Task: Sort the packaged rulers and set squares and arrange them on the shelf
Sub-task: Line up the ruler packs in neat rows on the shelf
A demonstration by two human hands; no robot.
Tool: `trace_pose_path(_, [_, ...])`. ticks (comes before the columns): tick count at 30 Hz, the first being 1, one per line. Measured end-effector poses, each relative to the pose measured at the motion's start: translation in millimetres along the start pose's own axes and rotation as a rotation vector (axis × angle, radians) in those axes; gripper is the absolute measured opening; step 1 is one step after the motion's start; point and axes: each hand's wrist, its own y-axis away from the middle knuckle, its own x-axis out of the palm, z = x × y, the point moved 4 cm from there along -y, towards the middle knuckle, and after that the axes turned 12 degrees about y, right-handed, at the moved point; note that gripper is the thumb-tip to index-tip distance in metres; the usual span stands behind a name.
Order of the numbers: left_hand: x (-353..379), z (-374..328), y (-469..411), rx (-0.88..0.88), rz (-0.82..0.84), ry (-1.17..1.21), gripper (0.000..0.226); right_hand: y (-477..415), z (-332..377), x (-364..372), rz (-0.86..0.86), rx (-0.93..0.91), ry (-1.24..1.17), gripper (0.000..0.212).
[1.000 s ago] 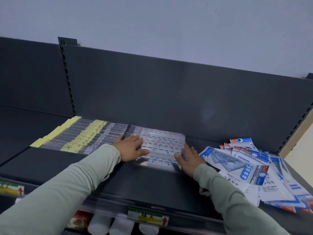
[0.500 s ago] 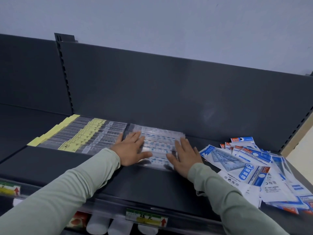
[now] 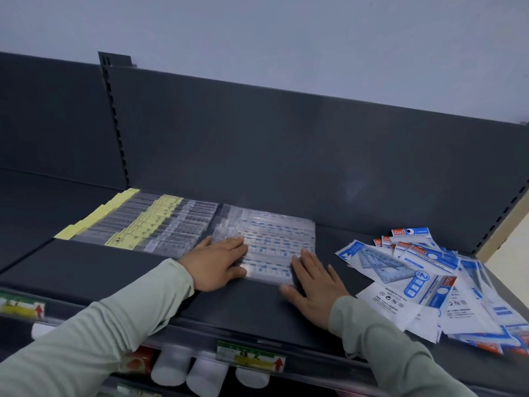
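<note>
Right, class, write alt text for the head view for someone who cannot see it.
A person's left hand and right hand lie flat on the near edge of a batch of blue-marked packaged rulers on a dark shelf. Yellow-labelled rulers lie in a row to its left; set square packets are heaped to its right.

Light: dim, cool, even
Glare: small sheen on the clear ruler packets (image 3: 274,242)
Edges: bowed, slightly blurred
</note>
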Motion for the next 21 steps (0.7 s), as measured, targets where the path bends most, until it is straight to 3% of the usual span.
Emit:
trace_pose_path(2, [2,2,1,0.006,-0.002,-0.014,0.061,3,1,0,0.011,-0.009,0.008,0.1])
trace_pose_path(6, [5,4,2,-0.001,0.025,-0.008,0.059,9,4,0,0.046,-0.034,0.024,0.108])
trace_pose_path(9, [1,2,0,-0.005,0.04,0.003,0.06,9,4,-1,0.053,-0.015,-0.01,0.099])
trace_pose_path(13, [-14,1,-8,-0.009,-0.013,0.012,0.063,-8,-8,-13,-0.042,0.034,-0.086,0.07])
trace_pose_path(21, [-26,5,-51,-0.075,-0.021,0.031,0.081,-55,-26,-26,-0.01,0.101,-0.109,0.074])
